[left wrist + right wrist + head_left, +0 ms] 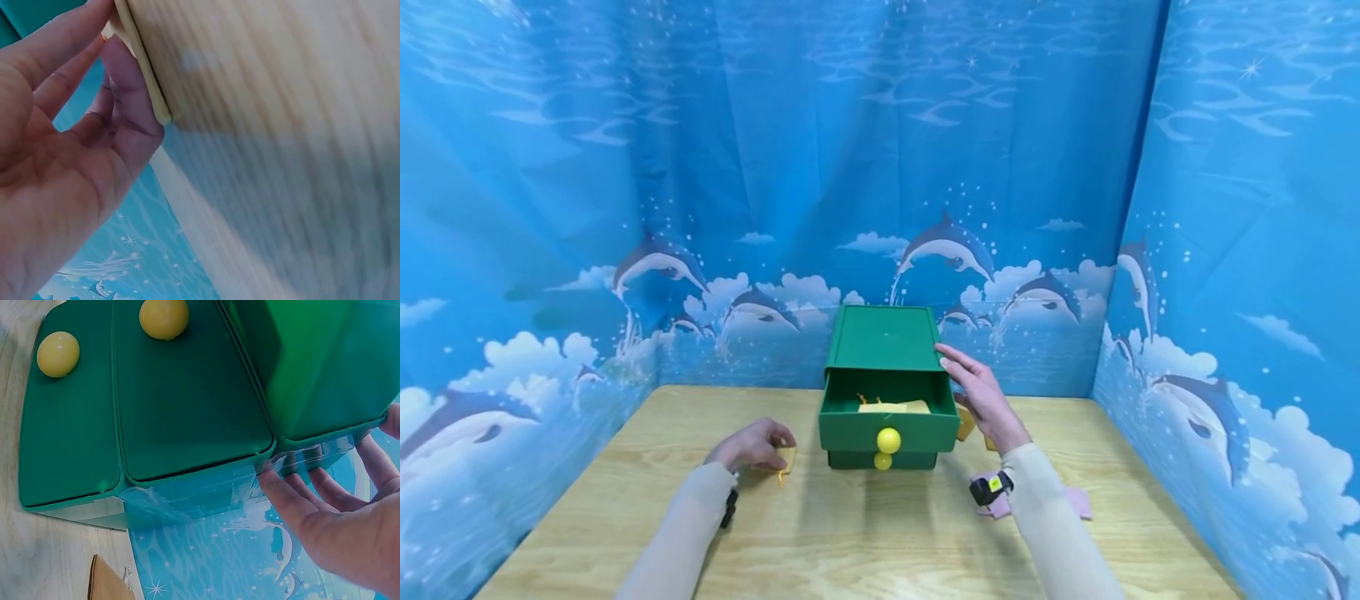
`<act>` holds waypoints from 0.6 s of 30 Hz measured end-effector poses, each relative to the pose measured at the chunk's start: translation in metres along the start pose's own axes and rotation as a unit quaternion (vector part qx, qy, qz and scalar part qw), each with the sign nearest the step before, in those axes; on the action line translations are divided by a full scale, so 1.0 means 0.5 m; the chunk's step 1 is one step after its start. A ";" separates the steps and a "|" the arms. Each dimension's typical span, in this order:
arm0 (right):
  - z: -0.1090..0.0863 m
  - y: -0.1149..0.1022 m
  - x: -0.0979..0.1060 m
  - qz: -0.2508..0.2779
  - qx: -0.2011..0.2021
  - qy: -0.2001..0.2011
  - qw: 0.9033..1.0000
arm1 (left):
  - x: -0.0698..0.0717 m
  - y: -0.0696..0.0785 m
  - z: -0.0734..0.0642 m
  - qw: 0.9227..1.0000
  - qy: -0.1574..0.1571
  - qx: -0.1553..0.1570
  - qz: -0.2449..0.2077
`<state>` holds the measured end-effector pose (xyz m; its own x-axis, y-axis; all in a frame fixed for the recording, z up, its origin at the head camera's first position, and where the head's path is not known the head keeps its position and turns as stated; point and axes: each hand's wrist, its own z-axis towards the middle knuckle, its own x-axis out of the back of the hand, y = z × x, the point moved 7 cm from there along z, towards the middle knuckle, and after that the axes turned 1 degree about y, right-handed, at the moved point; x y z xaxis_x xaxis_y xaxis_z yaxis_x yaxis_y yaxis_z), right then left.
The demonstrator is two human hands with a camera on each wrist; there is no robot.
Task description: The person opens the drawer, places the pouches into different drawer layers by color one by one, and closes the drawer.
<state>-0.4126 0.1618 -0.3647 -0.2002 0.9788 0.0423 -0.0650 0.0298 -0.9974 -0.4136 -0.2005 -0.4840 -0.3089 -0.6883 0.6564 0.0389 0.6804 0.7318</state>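
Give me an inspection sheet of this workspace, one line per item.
Surface: pale wood-grain table.
Job's things: green plastic-looking box with round yellow knobs, top drawer open, flat pale-yellow pieces inside; flat pale-yellow piece with orange string.
Clutter: flat tan pieces right of the box; flat pink pieces, partly hidden.
Hands: left hand pinches the stringed piece; right hand touches the box's right side.
Cables: nothing seen.
Surroundings: blue dolphin-print curtains behind and on both sides.

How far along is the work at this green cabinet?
Looks done: the top drawer is open, with yellow pieces inside. In hand: the left grip holds one yellow piece outside it; the right grip touches the green cabinet. Likely left: stowing that piece and closing the drawer; perhaps also the tan material and purple material on the table.
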 end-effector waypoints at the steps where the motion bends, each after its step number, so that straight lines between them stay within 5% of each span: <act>1: 0.000 0.000 -0.001 0.000 0.000 -0.001 1.000 | -0.001 -0.001 -0.001 1.000 -0.001 0.002 -0.003; 18: 0.000 -0.003 -0.007 0.019 0.002 -0.006 1.000 | -0.011 0.004 -0.009 0.998 -0.037 -0.042 0.027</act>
<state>-0.4118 0.1585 -0.3633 -0.2142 0.9768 0.0053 -0.0609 -0.0080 -0.9981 -0.4077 -0.1961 -0.4853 -0.3734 -0.6284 0.6824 0.1360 0.6906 0.7103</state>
